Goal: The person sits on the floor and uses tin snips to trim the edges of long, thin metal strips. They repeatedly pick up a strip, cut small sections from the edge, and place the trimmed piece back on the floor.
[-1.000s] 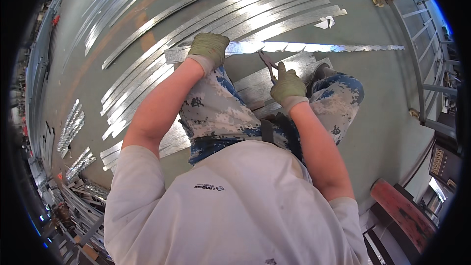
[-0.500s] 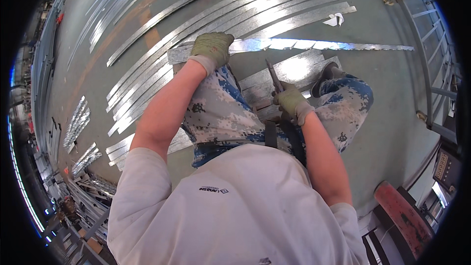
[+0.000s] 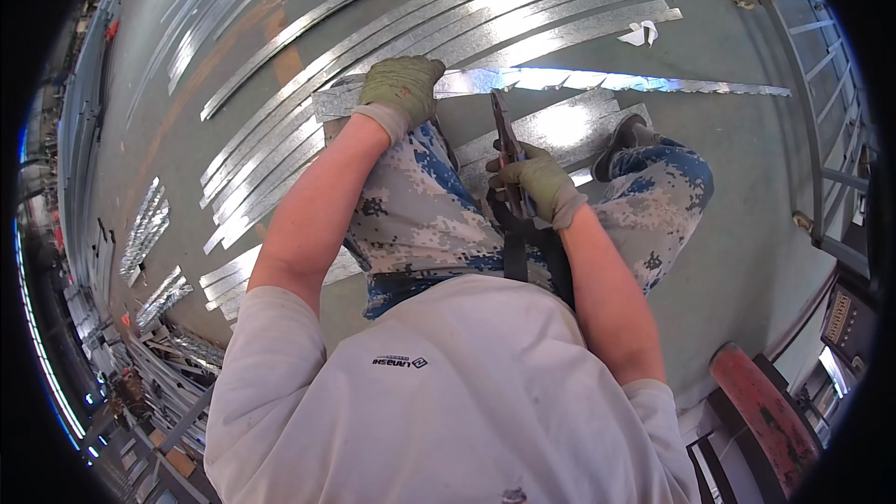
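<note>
My gloved left hand (image 3: 399, 91) is closed around a long shiny metal strip (image 3: 579, 81) over my bent knee. Notches run along the strip's lower edge, and it reaches far to the right. In my gloved right hand (image 3: 539, 185) is a pair of tin snips (image 3: 504, 126), the fingers wrapped round its handles. The snips' blades point up, with their tips at the strip's lower edge just right of my left hand; whether they touch it I cannot tell.
Several flat metal strips (image 3: 485, 5) lie on the floor ahead, and shorter plates (image 3: 560, 126) lie beside my right foot. A white scrap (image 3: 638, 34) rests on the right. A wheeled metal frame (image 3: 793, 84) stands at far right, a red curved piece (image 3: 761, 411) at lower right.
My right hand has moved left and slightly up with the tin snips, bringing the blade tips from below the strip up to its lower edge. My left hand has barely moved.
</note>
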{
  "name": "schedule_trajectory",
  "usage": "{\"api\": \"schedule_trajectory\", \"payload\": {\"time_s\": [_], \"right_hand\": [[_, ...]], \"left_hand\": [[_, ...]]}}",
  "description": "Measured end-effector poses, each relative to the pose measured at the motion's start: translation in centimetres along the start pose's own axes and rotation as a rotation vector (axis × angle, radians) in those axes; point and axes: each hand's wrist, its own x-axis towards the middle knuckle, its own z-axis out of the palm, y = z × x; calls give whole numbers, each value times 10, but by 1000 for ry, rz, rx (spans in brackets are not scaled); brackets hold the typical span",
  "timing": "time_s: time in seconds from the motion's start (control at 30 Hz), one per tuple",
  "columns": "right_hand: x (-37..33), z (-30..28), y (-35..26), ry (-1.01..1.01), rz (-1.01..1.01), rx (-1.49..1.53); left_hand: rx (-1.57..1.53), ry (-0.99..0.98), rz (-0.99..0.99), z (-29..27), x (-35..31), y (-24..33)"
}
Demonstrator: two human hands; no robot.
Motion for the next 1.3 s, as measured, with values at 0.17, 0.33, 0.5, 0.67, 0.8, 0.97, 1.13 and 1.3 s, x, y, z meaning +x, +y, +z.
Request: {"api": "schedule_trajectory", "payload": {"time_s": [0.17,0.33,0.5,0.67,0.8,0.97,1.13,1.3], "right_hand": [[-17,14,-9,-60,-3,208],[-11,14,4,-130,-4,377],[-2,33,11,60,-76,-36],[7,40,23,464,-180,-894],[-9,39,-16,527,-44,-1175],[-10,48,-26,512,47,-1201],[-3,47,-14,613,-15,-1231],[6,23,10,527,-190,-1061]], "left_hand": [[-2,-13,-6,-3,-1,2],[2,-7,0,2,1,-2],[-30,-37,-10,5,3,-3],[-40,-44,7,9,7,-1],[-26,-25,13,10,11,0],[11,-46,2,-1,14,9],[18,-37,18,14,25,3],[81,20,70,29,26,-4]]}}
